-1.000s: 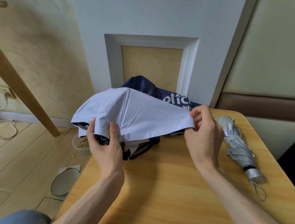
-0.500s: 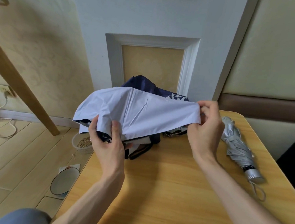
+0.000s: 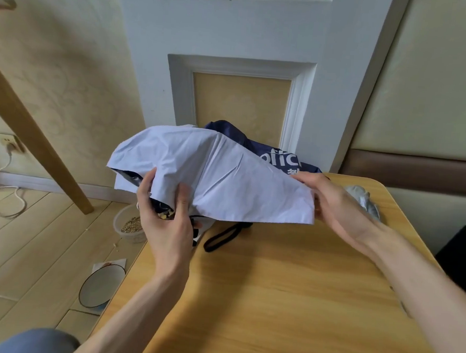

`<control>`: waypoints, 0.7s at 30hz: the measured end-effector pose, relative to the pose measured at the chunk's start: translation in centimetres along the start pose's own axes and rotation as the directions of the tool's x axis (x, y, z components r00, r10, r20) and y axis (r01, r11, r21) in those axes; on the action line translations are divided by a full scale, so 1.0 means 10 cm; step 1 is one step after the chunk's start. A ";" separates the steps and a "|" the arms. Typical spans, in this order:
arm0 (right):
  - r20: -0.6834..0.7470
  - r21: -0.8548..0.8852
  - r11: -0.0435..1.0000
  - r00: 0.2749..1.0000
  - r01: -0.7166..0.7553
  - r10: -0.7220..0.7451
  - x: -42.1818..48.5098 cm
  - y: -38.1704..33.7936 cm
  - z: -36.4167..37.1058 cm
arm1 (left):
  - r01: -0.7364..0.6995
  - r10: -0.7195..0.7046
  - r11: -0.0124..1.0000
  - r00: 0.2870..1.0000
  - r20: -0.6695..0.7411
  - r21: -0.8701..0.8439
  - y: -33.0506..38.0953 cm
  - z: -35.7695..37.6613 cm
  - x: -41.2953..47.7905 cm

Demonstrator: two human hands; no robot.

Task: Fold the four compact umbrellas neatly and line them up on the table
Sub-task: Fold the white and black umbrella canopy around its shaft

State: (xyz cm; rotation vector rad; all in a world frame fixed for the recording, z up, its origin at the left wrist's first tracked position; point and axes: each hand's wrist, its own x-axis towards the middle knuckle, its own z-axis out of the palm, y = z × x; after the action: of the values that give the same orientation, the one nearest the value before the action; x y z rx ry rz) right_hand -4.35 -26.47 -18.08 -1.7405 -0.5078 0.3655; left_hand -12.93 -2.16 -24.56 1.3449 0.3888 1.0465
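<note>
Pale blue umbrella (image 3: pixel 226 175) at frame centre, canopy spread loose, held just above the far left part of the wooden table (image 3: pixel 272 304). Left hand (image 3: pixel 167 221) grasps the bunched fabric from below, fingers curled. Right hand (image 3: pixel 335 204) pinches the canopy's right edge. Black wrist strap (image 3: pixel 221 236) hangs onto the table. Navy umbrella (image 3: pixel 280 157) with white lettering directly behind. Silver umbrella (image 3: pixel 363 200) right, partly hidden by the right hand. On the floor lower left: 1 plastic tub (image 3: pixel 132 224) of grain, 1 plate (image 3: pixel 100 285).

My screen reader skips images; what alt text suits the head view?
Two bare hands hold a lavender umbrella over a wooden table: the left hand grips its bunched underside, the right hand pinches its right edge. A navy umbrella lies behind it, a silver umbrella at right.
</note>
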 end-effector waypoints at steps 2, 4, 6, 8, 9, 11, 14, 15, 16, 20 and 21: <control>-0.037 -0.142 0.989 0.999 -0.031 0.026 0.03 -0.04 -0.07 | -0.015 0.015 0.999 1.000 0.012 0.032 0.00 0.00 -0.01; -0.019 -0.284 0.958 1.000 -0.026 0.021 0.05 -0.06 -0.14 | -0.023 0.022 0.999 1.000 0.014 0.028 0.01 -0.01 0.00; -0.060 -0.322 0.946 0.998 -0.013 -0.006 0.05 -0.06 -0.20 | -0.026 0.026 0.999 0.999 0.022 0.023 -0.01 -0.03 0.04; -0.173 -0.290 0.957 0.983 0.005 -0.057 0.05 -0.06 -0.21 | -0.030 0.029 0.999 0.999 0.030 0.021 -0.03 -0.03 0.06; -0.225 -0.276 0.961 0.971 0.017 -0.081 0.06 -0.05 -0.21 | -0.034 0.033 0.999 0.999 0.025 0.015 -0.05 -0.03 0.07; -0.279 -0.215 0.976 0.956 0.034 -0.094 0.05 -0.05 -0.17 | -0.040 0.040 0.999 0.999 0.019 0.003 -0.05 -0.01 0.05; -0.257 -0.038 0.998 0.964 0.060 -0.067 -0.01 -0.11 -0.12 | -0.033 0.033 0.999 0.999 0.036 0.012 -0.05 -0.03 0.07; -0.239 0.024 0.997 0.969 0.069 -0.061 -0.03 -0.17 -0.10 | -0.023 0.022 0.999 0.998 0.062 0.022 -0.05 -0.03 0.09; -0.220 0.075 0.994 0.974 0.080 -0.062 -0.05 -0.23 -0.08 | -0.021 0.018 0.999 0.994 0.105 0.031 -0.05 -0.03 0.10; -0.132 0.242 0.956 0.982 0.166 -0.137 -0.08 -0.57 0.07 | -0.079 0.047 0.994 0.933 0.356 0.075 -0.06 -0.01 0.08; -0.114 0.250 0.949 0.979 0.193 -0.169 -0.07 -0.67 0.12 | -0.102 0.063 0.992 0.913 0.404 0.076 -0.06 0.00 0.06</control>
State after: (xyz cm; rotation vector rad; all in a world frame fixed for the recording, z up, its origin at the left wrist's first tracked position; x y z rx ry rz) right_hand -6.47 -24.66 -11.87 -1.4370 -0.5243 0.2095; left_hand -12.39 -1.57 -24.89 1.6319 0.0745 0.7987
